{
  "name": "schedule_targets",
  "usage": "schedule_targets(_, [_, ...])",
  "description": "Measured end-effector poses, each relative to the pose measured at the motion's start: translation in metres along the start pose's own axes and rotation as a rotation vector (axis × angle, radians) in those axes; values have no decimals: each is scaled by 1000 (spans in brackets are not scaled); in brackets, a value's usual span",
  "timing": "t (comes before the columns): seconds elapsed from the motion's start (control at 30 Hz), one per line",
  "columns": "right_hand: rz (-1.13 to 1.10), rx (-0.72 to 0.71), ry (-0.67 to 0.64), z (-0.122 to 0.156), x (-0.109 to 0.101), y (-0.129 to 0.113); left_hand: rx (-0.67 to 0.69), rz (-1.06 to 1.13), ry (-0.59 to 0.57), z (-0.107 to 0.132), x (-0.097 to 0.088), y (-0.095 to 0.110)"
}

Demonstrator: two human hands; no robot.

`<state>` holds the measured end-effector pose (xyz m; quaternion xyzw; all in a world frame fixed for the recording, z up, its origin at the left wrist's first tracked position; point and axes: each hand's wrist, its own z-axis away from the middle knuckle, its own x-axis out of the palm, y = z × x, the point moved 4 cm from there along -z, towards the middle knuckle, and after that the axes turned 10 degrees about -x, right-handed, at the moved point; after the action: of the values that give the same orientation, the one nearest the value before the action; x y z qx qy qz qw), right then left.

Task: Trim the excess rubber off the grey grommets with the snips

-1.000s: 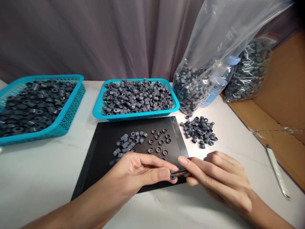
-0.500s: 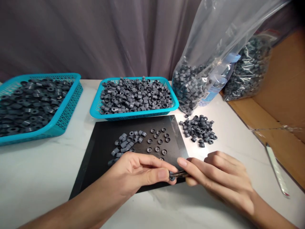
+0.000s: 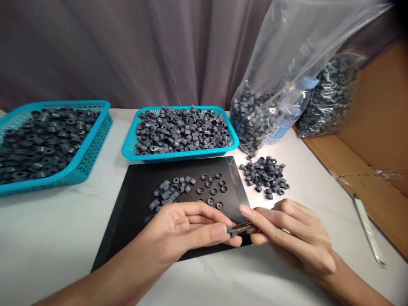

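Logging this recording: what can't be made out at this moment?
All in the head view:
Small grey part: mostly hidden by the left hand.
Slim tool: rear end hidden by the right hand.
Left basket: cut off by the picture's left edge.
Bottle label: print too small to read.

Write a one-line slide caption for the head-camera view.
Left hand pinches a small grey part; right hand holds a slim tool against it, above a black mat.
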<state>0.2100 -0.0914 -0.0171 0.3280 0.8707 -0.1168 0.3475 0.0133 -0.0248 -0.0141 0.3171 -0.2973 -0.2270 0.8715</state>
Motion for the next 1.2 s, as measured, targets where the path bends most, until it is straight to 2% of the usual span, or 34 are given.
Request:
schedule_targets(0.33, [25,-54,-35,-7,-5,-3,-15,-12,-24,0,0,-3])
schedule_targets(0.57, [39,-22,-119,-8,-9,-7,-24,-31,-45,0,2,-3])
schedule_targets(0.9, [43,-28,-153,-8,-10,-8,-77,-31,-67,-1,2,-4])
schedule_targets(1.2, [24,33,-51,-3,-6,-5,-38,12,-74,-4,-3,-6])
